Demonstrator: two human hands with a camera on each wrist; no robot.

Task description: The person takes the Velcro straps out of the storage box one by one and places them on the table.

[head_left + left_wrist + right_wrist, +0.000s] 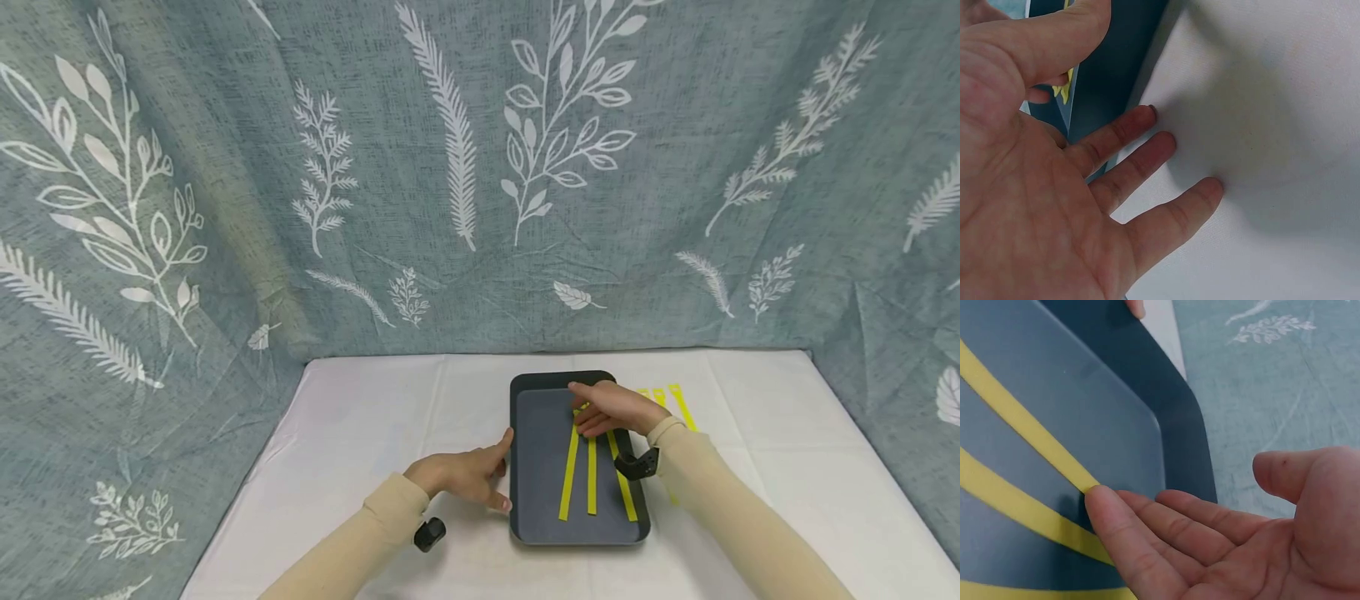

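A dark grey rectangular tray (538, 467) lies on the white tablecloth with three flat yellow strips (592, 483) lengthwise in it. My left hand (468, 477) is at the tray's left side, fingers spread and fingertips right at the wall. In the left wrist view, several of its fingers (1166, 219) extend over the cloth. Over the far part of the tray is my right hand (618, 407), thumb apart from the other fingers. The right wrist view has one fingertip right at the end of a yellow strip (1029, 428); the hand covers the strips' far ends.
More yellow strips (682, 408) with notched heads lie on the cloth right of the tray, partly behind the right forearm. Black bands (430, 535) are on both wrists. A blue-green curtain (465, 292) with white leaf prints hangs behind and beside the table.
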